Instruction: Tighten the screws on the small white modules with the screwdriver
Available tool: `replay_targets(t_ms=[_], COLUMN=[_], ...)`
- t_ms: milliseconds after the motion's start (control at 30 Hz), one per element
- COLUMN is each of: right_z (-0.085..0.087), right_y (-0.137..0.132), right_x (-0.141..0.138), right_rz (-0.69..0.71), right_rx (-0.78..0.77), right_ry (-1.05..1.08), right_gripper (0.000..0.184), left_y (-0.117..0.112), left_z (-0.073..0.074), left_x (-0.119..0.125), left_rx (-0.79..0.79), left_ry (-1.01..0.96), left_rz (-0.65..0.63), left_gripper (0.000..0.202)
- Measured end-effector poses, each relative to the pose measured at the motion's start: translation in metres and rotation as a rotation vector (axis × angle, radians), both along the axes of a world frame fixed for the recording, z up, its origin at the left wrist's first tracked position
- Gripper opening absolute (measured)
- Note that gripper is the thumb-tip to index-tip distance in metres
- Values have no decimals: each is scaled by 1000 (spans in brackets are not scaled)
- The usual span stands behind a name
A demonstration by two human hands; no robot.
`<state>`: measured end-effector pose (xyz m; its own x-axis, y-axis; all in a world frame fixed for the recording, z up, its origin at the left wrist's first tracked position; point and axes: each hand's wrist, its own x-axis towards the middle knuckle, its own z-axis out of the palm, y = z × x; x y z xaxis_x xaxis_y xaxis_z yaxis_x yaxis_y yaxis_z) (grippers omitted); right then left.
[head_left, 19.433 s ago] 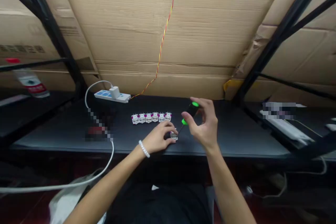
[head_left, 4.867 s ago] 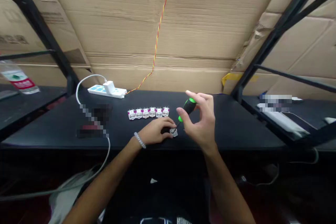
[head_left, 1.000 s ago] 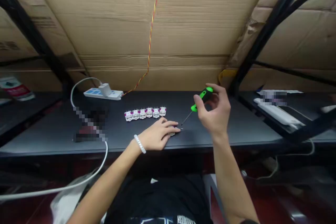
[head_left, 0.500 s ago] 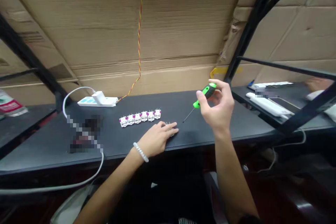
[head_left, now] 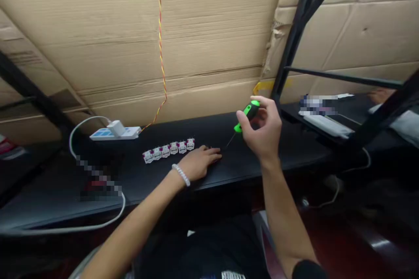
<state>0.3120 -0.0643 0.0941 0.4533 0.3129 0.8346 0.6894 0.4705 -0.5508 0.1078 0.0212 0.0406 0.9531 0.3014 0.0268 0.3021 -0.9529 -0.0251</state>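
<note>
The screwdriver [head_left: 248, 113], pinched by the right hand [head_left: 264, 134], is now lifted clear — work seems paused; any hold under the left hand [head_left: 198, 162] is hidden.

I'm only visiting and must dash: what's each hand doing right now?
Left hand: palm down over the black tabletop; cannot tell whether it holds anything underneath.
Right hand: closed, holding a green-and-black screwdriver.
</note>
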Motion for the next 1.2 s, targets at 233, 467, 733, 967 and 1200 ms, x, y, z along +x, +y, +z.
replay_targets(t_ms=[233,467,733,967,1200], right_z=[1,1,1,1,-1], right_y=[-1,-1,-2,-3,1], right_x=[5,8,9,11,2], right_rz=[-15,-24,-33,-60,35], right_rx=[5,-5,-6,-9,0], right_ry=[15,33,37,42,56], right_gripper=[38,39,40,41,42], left_y=[33,56,61,79,68], left_z=[0,-2,13,32,20], left_x=[18,27,14,-30,-43], left_rx=[-54,-33,-100,-125,-196], left_ry=[15,14,-44,75,-19], left_rz=[-12,-20,46,369,221], left_gripper=[46,42,62,79,40])
